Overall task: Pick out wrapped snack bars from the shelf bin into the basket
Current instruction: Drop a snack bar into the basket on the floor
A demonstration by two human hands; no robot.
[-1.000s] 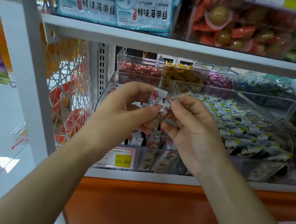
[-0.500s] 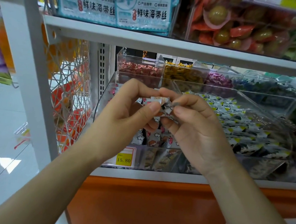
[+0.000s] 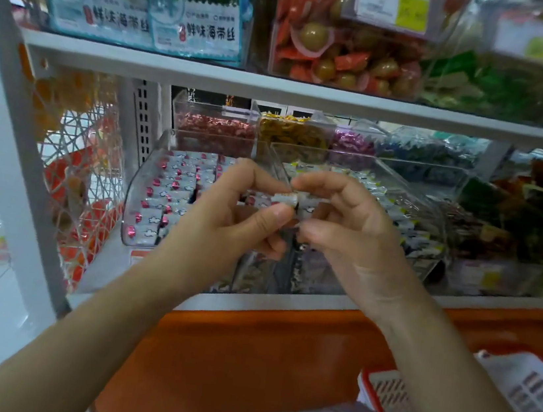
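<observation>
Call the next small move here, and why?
Probably carry the snack bar down and to the right and drop it in the basket. Both the left hand and right hand pinch it in front of the shelf bin, already lifted out, and the basket sits low on the right.

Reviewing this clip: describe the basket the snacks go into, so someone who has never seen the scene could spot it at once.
Start at the orange base panel below the lower shelf and follow it to the bottom right corner of the view. The basket sits there, partly hidden behind the right forearm. It is white slotted plastic with a red rim, unlike the clear bins up on the shelf.
</observation>
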